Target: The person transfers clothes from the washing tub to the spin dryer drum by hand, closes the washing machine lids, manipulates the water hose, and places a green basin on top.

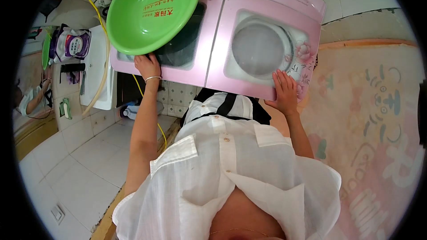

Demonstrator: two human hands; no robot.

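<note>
A green plastic basin [153, 13] with red printed characters rests over the left part of a pink twin-lid washing machine [216, 40]. My left hand [147, 66], with a bracelet at the wrist, lies on the machine's front edge, its fingertips right at the basin's near rim. Those fingers look stretched out, though their tips are partly hidden. On the front right corner of the right lid [258, 49], beside a printed flower, my right hand [284, 91] lies with its fingers apart. Through that lid's clear window a round grey inner cover shows.
Left of the machine stands a white sink [100, 73] with a purple-and-white package [75, 46] by it. A beige hose [101, 93] hangs over the sink. A yellow cord [161, 130] runs down to the floor. A patterned pink wall or panel [356, 102] is at right.
</note>
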